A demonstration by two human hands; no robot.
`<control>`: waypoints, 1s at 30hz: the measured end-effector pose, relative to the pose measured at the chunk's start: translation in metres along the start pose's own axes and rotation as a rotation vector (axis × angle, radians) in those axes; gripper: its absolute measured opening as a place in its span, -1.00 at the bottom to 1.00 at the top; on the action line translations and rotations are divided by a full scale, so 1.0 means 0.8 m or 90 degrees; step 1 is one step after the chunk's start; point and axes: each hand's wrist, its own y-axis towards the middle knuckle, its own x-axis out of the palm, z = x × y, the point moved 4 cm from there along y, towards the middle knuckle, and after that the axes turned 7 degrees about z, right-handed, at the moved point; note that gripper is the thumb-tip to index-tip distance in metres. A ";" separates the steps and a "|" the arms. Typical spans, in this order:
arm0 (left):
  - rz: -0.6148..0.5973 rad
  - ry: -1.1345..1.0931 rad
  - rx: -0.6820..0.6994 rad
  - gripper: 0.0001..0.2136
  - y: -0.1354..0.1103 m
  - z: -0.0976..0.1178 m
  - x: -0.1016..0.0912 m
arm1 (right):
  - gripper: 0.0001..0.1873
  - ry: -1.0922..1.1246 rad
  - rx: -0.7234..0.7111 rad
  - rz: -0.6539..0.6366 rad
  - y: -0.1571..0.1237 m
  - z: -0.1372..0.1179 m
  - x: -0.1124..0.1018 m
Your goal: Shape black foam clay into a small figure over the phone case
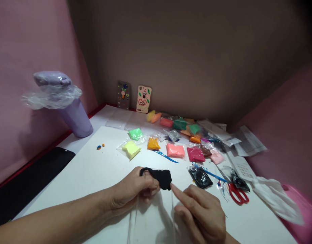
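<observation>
My left hand [132, 191] pinches a flattened piece of black clay [159, 177] between thumb and fingers, just above a clear phone case [152, 220] lying on the white table [90, 169]. My right hand [200, 210] has its index finger stretched out, the tip touching the clay's lower right edge; the other fingers are curled under with nothing in them.
Several small bags of coloured clay [175, 150] lie spread behind the hands, with a blue modelling tool [166, 156], red scissors [237, 193] and a black clay bag [200, 177]. A purple tumbler [69, 108] stands at the left. Two decorated phone cases [143, 99] lean on the back wall.
</observation>
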 end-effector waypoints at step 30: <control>-0.036 0.007 0.015 -0.74 0.000 0.002 0.003 | -0.62 0.017 0.039 0.006 0.004 0.002 0.003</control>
